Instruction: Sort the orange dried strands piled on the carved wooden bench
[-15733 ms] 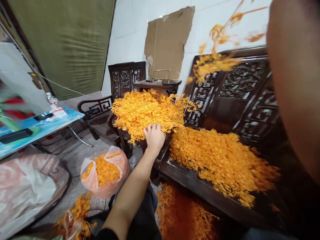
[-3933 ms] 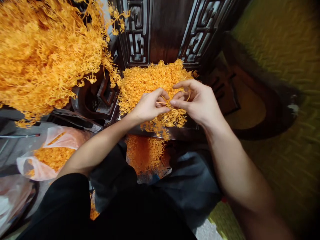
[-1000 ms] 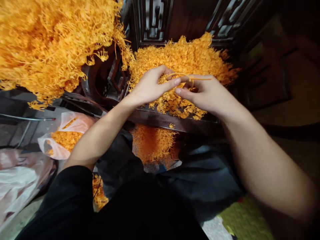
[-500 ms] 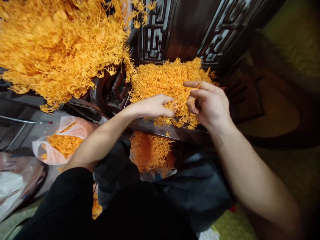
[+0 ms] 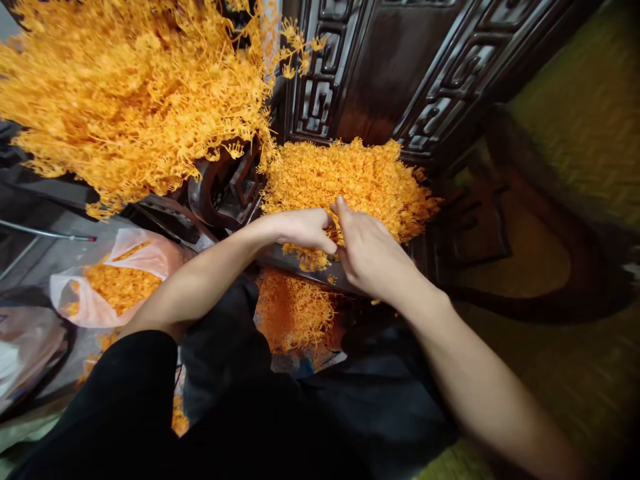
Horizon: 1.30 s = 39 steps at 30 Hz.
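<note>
A pile of orange, curly plastic-looking sprigs (image 5: 345,177) lies on a dark wooden seat right in front of me. My left hand (image 5: 307,227) is closed over the pile's near edge, its thumb stretched toward my right hand; a bit of orange shows at its fingertips. My right hand (image 5: 373,250) meets it from the right, back of the hand up, index finger pointing forward. Its other fingers are curled underneath and hidden, so what they grip cannot be made out. The two sets of fingertips nearly touch.
A much larger orange heap (image 5: 140,100) rises at the upper left. An open plastic bag (image 5: 83,303) with orange pieces stands on the left floor. More orange sprigs (image 5: 295,310) lie below the seat, between my legs. The carved wooden backrest (image 5: 380,73) stands behind the pile.
My right hand has moved left and turned over, from holding thin orange strands apart from my left hand to meeting it. The left hand has barely moved; the view has shifted slightly.
</note>
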Motion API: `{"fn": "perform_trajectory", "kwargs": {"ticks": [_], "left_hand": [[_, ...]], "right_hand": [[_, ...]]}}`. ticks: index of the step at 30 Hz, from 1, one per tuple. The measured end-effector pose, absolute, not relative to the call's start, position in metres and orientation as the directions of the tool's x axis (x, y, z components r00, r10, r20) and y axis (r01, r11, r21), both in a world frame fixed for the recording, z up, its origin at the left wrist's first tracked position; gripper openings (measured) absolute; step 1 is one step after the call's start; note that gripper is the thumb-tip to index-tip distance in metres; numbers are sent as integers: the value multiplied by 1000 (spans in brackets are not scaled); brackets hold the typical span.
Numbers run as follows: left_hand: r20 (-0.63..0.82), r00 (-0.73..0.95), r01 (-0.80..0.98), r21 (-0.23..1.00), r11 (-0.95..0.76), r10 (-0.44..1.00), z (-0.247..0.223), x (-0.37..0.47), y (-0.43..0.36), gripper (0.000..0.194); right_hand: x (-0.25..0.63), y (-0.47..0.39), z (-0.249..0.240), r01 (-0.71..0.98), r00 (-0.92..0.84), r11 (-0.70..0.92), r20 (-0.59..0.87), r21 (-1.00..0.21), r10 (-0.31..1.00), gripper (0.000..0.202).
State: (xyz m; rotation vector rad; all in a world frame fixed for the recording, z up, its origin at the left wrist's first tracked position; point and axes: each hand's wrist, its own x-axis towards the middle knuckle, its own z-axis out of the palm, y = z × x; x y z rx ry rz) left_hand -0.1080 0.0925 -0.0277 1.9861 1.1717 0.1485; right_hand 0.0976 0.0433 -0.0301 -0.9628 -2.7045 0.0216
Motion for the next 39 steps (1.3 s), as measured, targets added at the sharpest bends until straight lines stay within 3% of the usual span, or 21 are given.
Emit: {"fn": "perform_trajectory", "kwargs": {"ticks": [3, 5, 7, 9, 13, 17, 20, 23, 25, 28, 31, 34, 36, 39], "left_hand": [[-407, 536, 771, 592, -234, 740, -19, -111, 92, 16], [-445, 587, 766, 575, -287, 676, -15, -114, 93, 14], [-502, 621, 769, 538, -345, 603, -14, -117, 94, 13], [-530, 617, 784, 479, -395, 582, -15, -116, 93, 12], [-492, 563, 826, 363, -431, 664, -14, -108, 86, 17], [-488, 541, 839, 260, -478, 685, -15, -105, 85, 24], [-271, 660, 751, 199, -630, 701, -21, -110, 90, 29], [228, 581, 778, 125, -616, 781, -20, -115, 90, 43], [503, 397, 823, 175, -540, 768, -14, -116, 85, 47], [635, 265, 765, 319, -559, 726, -11, -112, 75, 29], [465, 328, 600, 569, -562, 822, -21, -101, 73, 32], [250, 408, 353, 844, -404, 878, -31, -88, 79, 37], [197, 468, 172, 936, -308, 862, -33, -83, 81, 44], [174, 554, -33, 982, -187, 814, -27, -81, 76, 48]], "right_hand": [[98, 55, -34, 685, -728, 727, 2, 48, 686, 68], [102, 58, -35, 675, -732, 736, -83, 51, 677, 53], [104, 56, -36, 649, -756, 760, -120, -22, 643, 42], [104, 53, -39, 644, -763, 760, -152, -89, 628, 45], [103, 54, -46, 706, -708, 682, -169, -192, 685, 48], [105, 62, -50, 698, -706, 588, -258, -408, 659, 45], [104, 69, -61, 640, -708, 406, -294, -653, 642, 45], [102, 79, -71, 438, -547, 55, -218, -897, 808, 51], [102, 89, -69, 159, -417, -137, -192, -978, 888, 51], [104, 101, -53, -222, -377, -186, -91, -957, 922, 49], [106, 102, -34, -391, -434, -188, 0, -901, 901, 47], [104, 90, -24, -414, -564, -309, -25, -856, 825, 49], [102, 80, -21, -394, -672, -410, -46, -823, 739, 48], [99, 71, -20, -331, -825, -538, -39, -775, 564, 46]]}}
